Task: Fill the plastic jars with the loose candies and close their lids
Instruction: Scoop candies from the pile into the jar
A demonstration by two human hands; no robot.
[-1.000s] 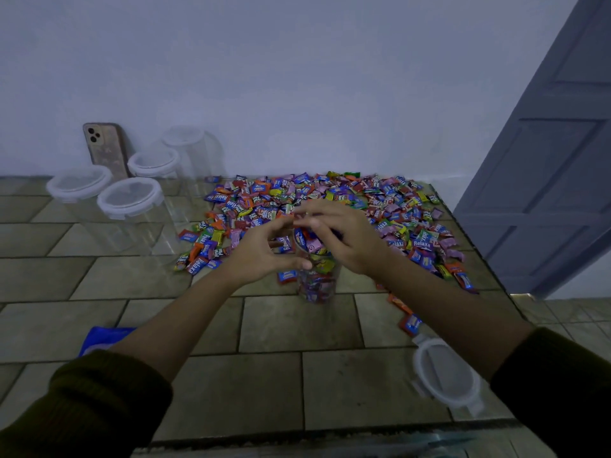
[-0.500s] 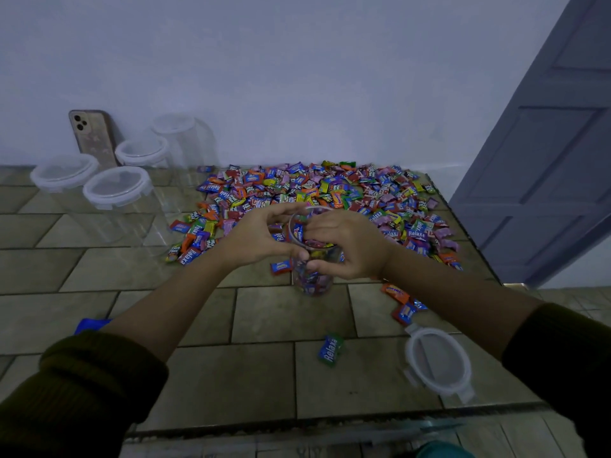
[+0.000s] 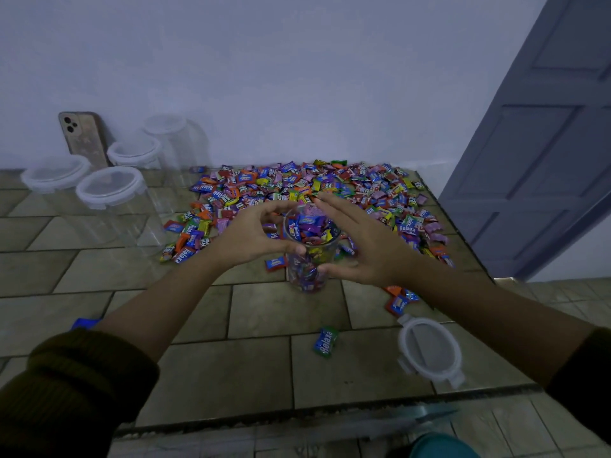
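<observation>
A clear jar [image 3: 309, 256] is standing upright on the tiled counter [image 3: 205, 375], just in front of a wide heap of candies [image 3: 317, 190], and it is brimming with wrapped sweets. The left hand [image 3: 254, 238] is curling around the jar's left side, thumb and fingers touching the wall near the rim. The right hand [image 3: 363, 241] is lying flat and spread against the right side, fingers reaching over the rim, thumb pressing low on the wall; it is not gripping. A loose lid [image 3: 429, 352] is lying near the counter's front edge to the right, with one green candy [image 3: 325, 342] just beside it. Four lidded jars [image 3: 112, 200] are standing empty at far left, near a phone [image 3: 84, 137] leaning on the wall.
</observation>
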